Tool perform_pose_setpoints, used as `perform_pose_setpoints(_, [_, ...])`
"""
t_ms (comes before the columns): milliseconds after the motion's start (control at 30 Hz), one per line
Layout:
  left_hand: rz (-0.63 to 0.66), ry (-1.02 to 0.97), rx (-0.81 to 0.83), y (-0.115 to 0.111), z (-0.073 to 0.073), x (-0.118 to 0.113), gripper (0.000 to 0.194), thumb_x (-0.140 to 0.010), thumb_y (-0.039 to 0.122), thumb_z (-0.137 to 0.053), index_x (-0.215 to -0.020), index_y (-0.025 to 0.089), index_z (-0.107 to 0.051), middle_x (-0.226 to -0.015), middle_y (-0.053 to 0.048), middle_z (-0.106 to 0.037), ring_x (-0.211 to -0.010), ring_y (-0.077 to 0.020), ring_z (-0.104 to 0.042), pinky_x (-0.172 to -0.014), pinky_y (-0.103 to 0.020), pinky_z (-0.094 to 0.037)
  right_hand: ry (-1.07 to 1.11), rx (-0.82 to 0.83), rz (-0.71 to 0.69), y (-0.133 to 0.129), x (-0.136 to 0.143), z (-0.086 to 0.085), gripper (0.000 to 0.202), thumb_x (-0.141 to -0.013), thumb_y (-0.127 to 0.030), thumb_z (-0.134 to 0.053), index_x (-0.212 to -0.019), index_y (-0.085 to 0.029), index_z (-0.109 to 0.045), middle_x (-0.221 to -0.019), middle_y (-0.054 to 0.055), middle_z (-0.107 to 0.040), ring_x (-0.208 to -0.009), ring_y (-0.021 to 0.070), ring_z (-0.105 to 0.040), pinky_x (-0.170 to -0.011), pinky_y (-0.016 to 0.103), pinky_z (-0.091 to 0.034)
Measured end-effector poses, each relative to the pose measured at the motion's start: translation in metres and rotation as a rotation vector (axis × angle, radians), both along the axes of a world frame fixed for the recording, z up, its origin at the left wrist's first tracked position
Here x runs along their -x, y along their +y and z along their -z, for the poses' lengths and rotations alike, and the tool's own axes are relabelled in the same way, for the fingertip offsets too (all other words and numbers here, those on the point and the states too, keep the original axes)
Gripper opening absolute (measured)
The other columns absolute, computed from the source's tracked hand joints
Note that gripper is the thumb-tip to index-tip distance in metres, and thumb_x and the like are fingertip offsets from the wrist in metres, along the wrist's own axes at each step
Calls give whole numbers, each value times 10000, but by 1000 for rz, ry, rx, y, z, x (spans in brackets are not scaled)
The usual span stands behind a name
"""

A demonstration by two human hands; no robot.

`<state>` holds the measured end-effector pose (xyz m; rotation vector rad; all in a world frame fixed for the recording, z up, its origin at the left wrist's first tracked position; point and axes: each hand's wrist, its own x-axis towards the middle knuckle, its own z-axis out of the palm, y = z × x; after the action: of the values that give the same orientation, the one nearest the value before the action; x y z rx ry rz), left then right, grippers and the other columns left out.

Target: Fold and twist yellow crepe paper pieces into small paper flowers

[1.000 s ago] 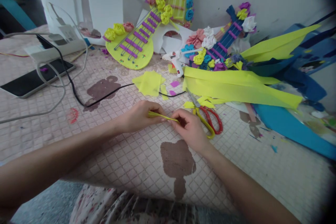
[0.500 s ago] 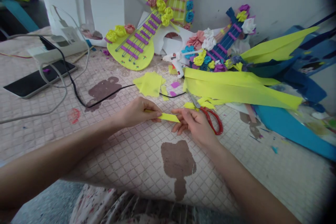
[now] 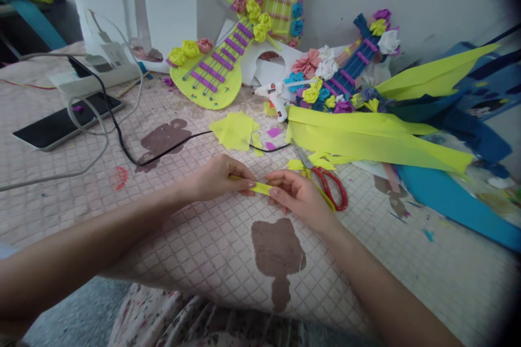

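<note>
Head camera view shows the yellow strip (image 3: 261, 188) running crosswise from the left hand (image 3: 220, 178), which pinches one end, to the right hand (image 3: 306, 200), whose thumb and fingers seem to grip the other, with the scissors (image 3: 311, 166) just beyond.

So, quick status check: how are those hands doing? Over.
Left hand and right hand both pinching the yellow strip. Scissors lying just beyond right hand, partly hidden by it.

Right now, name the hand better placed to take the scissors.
Right, I'd judge: the right hand is beside the scissors, while the left hand is farther off. Both hold the yellow strip.
</note>
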<state>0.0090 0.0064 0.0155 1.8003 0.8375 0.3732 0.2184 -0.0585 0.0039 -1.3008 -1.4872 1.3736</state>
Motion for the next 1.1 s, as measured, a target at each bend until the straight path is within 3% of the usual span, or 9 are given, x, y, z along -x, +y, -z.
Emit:
perform_pose_setpoints(100, [45, -16, -13, -3, 3, -1, 244, -822, 314, -606, -974, 143, -691, -807, -52, -730, -734, -142, -674, -655, -212, -511, -92, -80, 10, 0, 0, 1, 156, -825, -333, -611, -833, -177, -618, -659, -25, -600, -540, 83, -543, -483, 213, -415])
perform_pose_setpoints(200, [52, -39, 6, -2, 5, 1, 290, -803, 301, -630, -1045, 143, -647, -823, -49, -727, -736, -140, -674, -661, -215, -513, -154, -133, 64, 1, -3, 3, 144, -844, -313, -589, -812, -177, -622, -582, -45, -545, -517, 84, -514, -499, 222, -398])
perform_pose_setpoints(433, [-7, -55, 251, 6, 2, 5, 223, -844, 313, -592, -941, 128, -670, -872, -76, -738, -700, -122, -686, -599, -187, -511, -211, -172, 102, -1, -6, 2, 148, -852, -323, -574, -837, -184, -621, -580, -39, -546, -518, 99, -518, -502, 232, -396])
perform_pose_setpoints(633, [-34, -58, 466, 9, -6, 5, 248, -887, 333, -544, -956, 134, -676, -954, -93, -734, -775, -140, -706, -643, -197, -526, -210, -164, 138, -2, -8, 5, 161, -849, -345, -573, -840, -191, -619, -547, -46, -520, -472, 95, -481, -458, 227, -367])
perform_pose_setpoints(967, [11, -48, 365, 15, 1, 10, 216, -787, 309, -665, -905, 130, -689, -884, -85, -736, -724, -134, -694, -643, -211, -533, -205, -161, 150, -2, -14, 5, 165, -836, -358, -580, -836, -198, -620, -602, -28, -560, -472, 95, -480, -451, 231, -371])
perform_pose_setpoints(1100, [17, -102, 167, 11, 2, 5, 256, -804, 325, -639, -952, 119, -674, -792, -66, -717, -668, -107, -652, -590, -180, -490, -235, -175, 112, -4, -12, 2, 167, -850, -352, -563, -828, -196, -618, -597, -32, -539, -481, 96, -476, -468, 234, -376])
